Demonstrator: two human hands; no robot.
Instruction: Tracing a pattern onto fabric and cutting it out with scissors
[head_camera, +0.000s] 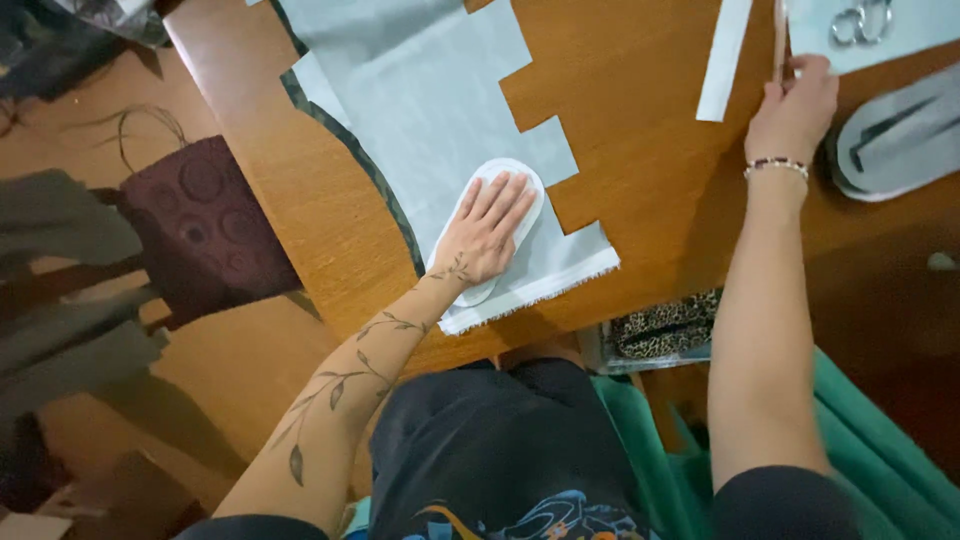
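The left hand (487, 228) lies flat, fingers (505, 195) spread open, pressing a white oval template (492, 172) onto the pale grey fabric (440, 90) that runs from the bench's (640, 110) near edge toward 11 o'clock, its right side cut in steps. At 2 o'clock from it, well apart, the right hand (795, 105) has its fingers closed around a thin stick-like tool (779, 30), beside a white paper strip (724, 60). Scissors (860, 22) lie at 1 o'clock of that hand, and a stack of grey sole-shaped pieces (895, 135) sits at 3 o'clock.
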